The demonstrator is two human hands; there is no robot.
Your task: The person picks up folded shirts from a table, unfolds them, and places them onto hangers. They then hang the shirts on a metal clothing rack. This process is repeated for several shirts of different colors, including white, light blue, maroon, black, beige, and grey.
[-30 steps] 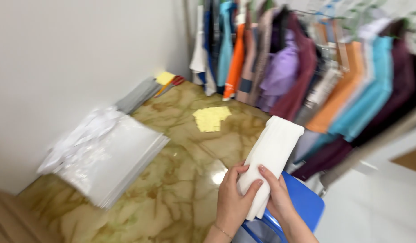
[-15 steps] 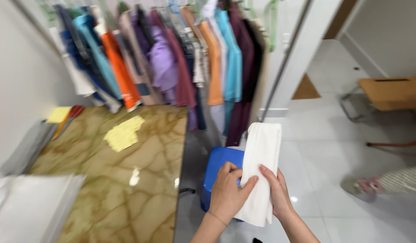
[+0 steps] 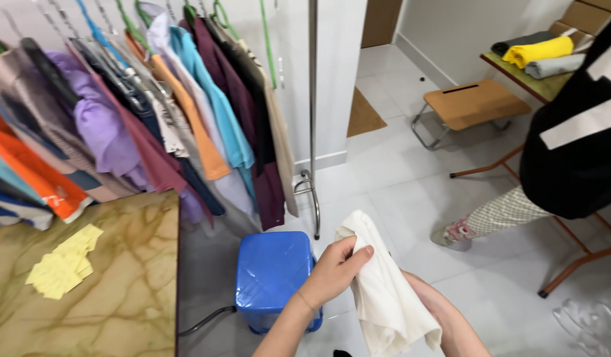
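Hands grasp the folded white cloth [image 3: 384, 291], left hand [image 3: 333, 272] clenched, right hand [image 3: 432, 305] beneath; the blue plastic stool [image 3: 273, 274], previously behind the cloth, now sits at nine o'clock.

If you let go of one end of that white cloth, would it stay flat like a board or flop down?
Probably flop. The white cloth already sags and bunches between the left hand and the right hand, so it looks soft. It seems light too, since the fingers hold it loosely. It likely won't slip easily.

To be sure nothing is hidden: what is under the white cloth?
The right hand is under the white cloth, mostly covered. The left hand grips its top. Below is white tiled floor; nothing else shows.
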